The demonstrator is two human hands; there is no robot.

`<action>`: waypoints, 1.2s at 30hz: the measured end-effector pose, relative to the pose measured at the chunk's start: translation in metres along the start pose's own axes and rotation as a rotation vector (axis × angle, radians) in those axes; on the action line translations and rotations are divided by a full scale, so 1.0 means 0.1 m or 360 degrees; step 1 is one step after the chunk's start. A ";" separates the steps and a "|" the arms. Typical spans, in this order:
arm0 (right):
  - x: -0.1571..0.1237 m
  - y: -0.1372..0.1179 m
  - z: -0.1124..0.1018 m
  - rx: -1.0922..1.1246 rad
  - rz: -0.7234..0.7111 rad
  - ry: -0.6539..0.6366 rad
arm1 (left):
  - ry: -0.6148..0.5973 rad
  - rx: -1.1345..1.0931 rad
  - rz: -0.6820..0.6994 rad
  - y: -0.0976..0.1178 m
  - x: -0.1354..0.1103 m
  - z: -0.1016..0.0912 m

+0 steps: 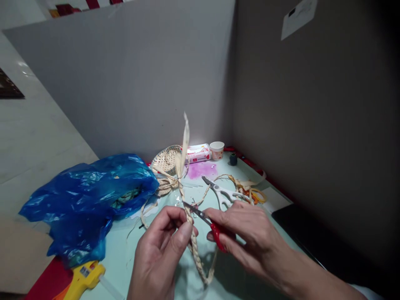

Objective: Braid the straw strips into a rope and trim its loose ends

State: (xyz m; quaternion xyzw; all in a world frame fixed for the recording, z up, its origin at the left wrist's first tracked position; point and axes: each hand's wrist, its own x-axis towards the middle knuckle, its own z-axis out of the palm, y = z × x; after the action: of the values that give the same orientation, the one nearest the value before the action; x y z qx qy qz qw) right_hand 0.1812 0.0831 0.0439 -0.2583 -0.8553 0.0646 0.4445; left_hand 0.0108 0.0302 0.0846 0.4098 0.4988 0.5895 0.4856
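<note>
Between the thumb and fingers of my left hand point(165, 250) is a cream braided cord point(196, 254), which looks like plant fibre. Its lower part hangs in a loop, and loose pale husk-like strips point(185, 146) rise from the upper end. My right hand point(246, 233) is closed round the red handles of a pair of scissors point(218, 237). The scissor blades point up and left, with their tips against or just beside the braid above my left fingers. Whether the blades touch the braid I cannot tell.
A blue plastic bag point(84, 196) lies at left, above a yellow glue gun point(86, 277). White-handled scissors point(220, 192) rest beyond my right hand. Behind stand a woven basket point(165, 160), a tissue pack point(198, 154), a paper cup point(216, 151) and a dark thread spool point(233, 159). Grey panels point(156, 83) enclose the back.
</note>
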 end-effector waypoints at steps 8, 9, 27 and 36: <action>0.08 -0.08 -0.08 0.0263 0.0489 0.0088 | 0.0042 0.0010 -0.0005 0.00 0.00 -0.01; 0.07 -0.08 -0.09 0.0216 0.0422 0.0065 | 0.0058 -0.0002 -0.0001 0.01 0.00 -0.01; 0.15 -0.11 -0.06 0.0970 0.1038 -0.0045 | 0.0069 0.0088 -0.0051 -0.01 -0.01 0.01; 0.14 -0.14 -0.06 0.0883 0.0979 -0.0088 | 0.0109 0.0193 -0.0001 0.05 -0.05 0.07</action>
State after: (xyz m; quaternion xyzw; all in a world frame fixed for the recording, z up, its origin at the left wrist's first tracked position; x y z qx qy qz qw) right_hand 0.1738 0.0773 0.0622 -0.3704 -0.7000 0.4296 0.4340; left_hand 0.0175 0.0266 0.0906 0.4178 0.5501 0.5717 0.4428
